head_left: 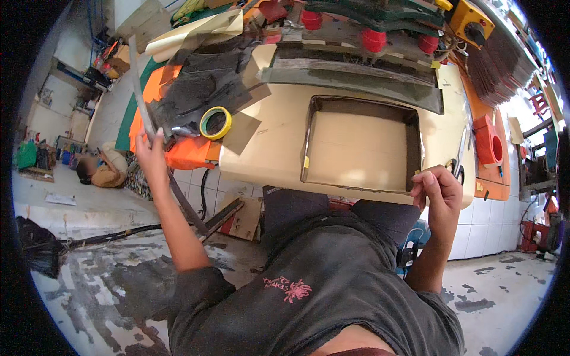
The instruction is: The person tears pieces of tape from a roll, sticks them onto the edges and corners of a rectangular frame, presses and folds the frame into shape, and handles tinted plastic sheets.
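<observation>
My left hand (151, 155) is out to the left, its fingers closed around a long, thin grey strip (138, 89). The strip rises past the table's left end and its lower part hangs toward the floor. My right hand (438, 193) has its fingers bent and pinched together by the near right corner of a dark rectangular frame (368, 102). A speck of yellow shows at those fingertips; what they hold is too small to make out. The frame lies on a cream-coloured board (267, 157), with a bit of yellow tape on its left side.
A yellow tape roll (215, 123) rests beside dark sheets (205, 83) at the left. Long dark strips (356, 82) lie behind the frame, below a green machine (380, 38) with red feet. Scissors (456, 169) and a red holder (488, 141) are at the right. A person (110, 169) is on the floor at far left.
</observation>
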`<act>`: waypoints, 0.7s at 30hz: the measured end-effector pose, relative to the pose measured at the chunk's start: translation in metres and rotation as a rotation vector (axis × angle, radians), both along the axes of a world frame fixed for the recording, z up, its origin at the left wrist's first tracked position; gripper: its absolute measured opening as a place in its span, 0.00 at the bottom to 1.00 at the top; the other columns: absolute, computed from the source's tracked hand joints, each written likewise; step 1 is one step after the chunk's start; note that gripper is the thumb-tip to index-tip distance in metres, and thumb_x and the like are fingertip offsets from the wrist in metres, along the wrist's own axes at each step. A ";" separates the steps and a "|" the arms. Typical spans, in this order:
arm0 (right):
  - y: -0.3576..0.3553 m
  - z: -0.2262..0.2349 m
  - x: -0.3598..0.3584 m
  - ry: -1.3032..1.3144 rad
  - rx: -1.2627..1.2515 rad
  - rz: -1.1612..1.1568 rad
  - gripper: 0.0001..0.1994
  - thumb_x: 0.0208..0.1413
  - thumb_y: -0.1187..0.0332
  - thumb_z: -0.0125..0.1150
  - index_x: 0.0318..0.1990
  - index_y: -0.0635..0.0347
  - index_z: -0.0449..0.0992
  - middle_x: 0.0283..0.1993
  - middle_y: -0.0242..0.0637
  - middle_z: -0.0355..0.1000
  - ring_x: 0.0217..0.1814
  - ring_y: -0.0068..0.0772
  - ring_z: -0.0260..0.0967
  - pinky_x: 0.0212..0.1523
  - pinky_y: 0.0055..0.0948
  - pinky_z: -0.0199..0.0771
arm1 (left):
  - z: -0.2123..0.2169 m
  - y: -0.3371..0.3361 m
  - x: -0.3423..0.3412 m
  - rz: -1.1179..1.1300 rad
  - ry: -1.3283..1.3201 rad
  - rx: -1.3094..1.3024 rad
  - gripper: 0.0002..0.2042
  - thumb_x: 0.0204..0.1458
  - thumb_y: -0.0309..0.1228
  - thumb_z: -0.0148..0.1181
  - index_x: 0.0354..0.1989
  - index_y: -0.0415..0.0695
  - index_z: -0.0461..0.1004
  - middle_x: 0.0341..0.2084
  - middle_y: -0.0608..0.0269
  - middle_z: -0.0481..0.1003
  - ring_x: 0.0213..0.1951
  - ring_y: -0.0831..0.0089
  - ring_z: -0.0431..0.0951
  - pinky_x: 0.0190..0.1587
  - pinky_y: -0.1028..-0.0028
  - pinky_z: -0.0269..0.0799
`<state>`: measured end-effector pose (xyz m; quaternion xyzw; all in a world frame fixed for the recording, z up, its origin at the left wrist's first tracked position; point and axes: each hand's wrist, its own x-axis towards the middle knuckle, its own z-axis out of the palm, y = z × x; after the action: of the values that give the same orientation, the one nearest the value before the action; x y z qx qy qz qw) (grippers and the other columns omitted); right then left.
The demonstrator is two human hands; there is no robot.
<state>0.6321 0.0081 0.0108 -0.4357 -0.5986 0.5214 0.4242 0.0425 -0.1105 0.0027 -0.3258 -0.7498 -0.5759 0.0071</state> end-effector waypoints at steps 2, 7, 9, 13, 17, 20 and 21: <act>-0.006 0.004 -0.002 -0.019 0.000 -0.005 0.15 0.75 0.60 0.59 0.41 0.64 0.81 0.28 0.32 0.78 0.25 0.17 0.70 0.25 0.18 0.65 | -0.004 0.000 -0.062 0.071 0.166 -0.117 0.17 0.65 0.36 0.67 0.56 0.38 0.77 0.35 0.62 0.82 0.28 0.79 0.71 0.32 0.73 0.66; -0.013 0.005 -0.020 -0.001 0.030 0.017 0.15 0.75 0.61 0.58 0.40 0.64 0.81 0.28 0.32 0.78 0.25 0.17 0.71 0.26 0.18 0.65 | 0.010 0.007 -0.170 0.184 0.366 -0.434 0.24 0.62 0.37 0.70 0.61 0.34 0.78 0.38 0.58 0.82 0.36 0.67 0.80 0.42 0.65 0.75; -0.017 0.009 -0.027 0.003 0.033 0.015 0.14 0.75 0.62 0.58 0.40 0.64 0.81 0.28 0.32 0.78 0.25 0.17 0.71 0.26 0.18 0.65 | 0.008 0.017 -0.194 0.265 0.465 -0.541 0.24 0.59 0.39 0.72 0.61 0.38 0.81 0.41 0.49 0.86 0.40 0.60 0.85 0.45 0.61 0.77; -0.020 0.014 -0.036 -0.023 0.020 0.018 0.14 0.75 0.62 0.58 0.40 0.64 0.81 0.28 0.33 0.78 0.25 0.17 0.71 0.26 0.18 0.65 | 0.003 0.024 -0.230 0.223 0.513 -0.579 0.22 0.57 0.39 0.72 0.54 0.38 0.83 0.37 0.46 0.85 0.40 0.54 0.86 0.44 0.58 0.77; -0.012 0.012 -0.038 -0.044 0.007 0.014 0.14 0.75 0.63 0.58 0.40 0.64 0.81 0.29 0.33 0.79 0.26 0.17 0.71 0.26 0.18 0.65 | -0.007 0.051 -0.243 0.165 0.451 -0.590 0.24 0.56 0.36 0.72 0.60 0.40 0.82 0.43 0.45 0.86 0.45 0.53 0.87 0.49 0.59 0.79; -0.001 0.002 -0.041 -0.036 0.061 0.005 0.15 0.76 0.62 0.57 0.40 0.65 0.79 0.26 0.33 0.76 0.21 0.18 0.69 0.20 0.18 0.62 | -0.016 0.067 -0.260 0.150 0.487 -0.597 0.24 0.56 0.33 0.72 0.61 0.41 0.81 0.46 0.45 0.86 0.49 0.54 0.87 0.52 0.61 0.80; 0.000 0.002 -0.041 -0.035 0.061 0.004 0.15 0.76 0.62 0.57 0.40 0.65 0.79 0.26 0.33 0.76 0.21 0.18 0.69 0.20 0.18 0.62 | -0.017 0.072 -0.263 0.159 0.514 -0.599 0.23 0.56 0.32 0.71 0.62 0.41 0.81 0.46 0.46 0.86 0.50 0.54 0.87 0.54 0.61 0.80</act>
<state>0.5907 0.0079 0.0128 -0.4305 -0.6224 0.4958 0.4259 -0.2204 -0.0389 -0.0140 -0.3877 -0.8812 -0.2290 0.1437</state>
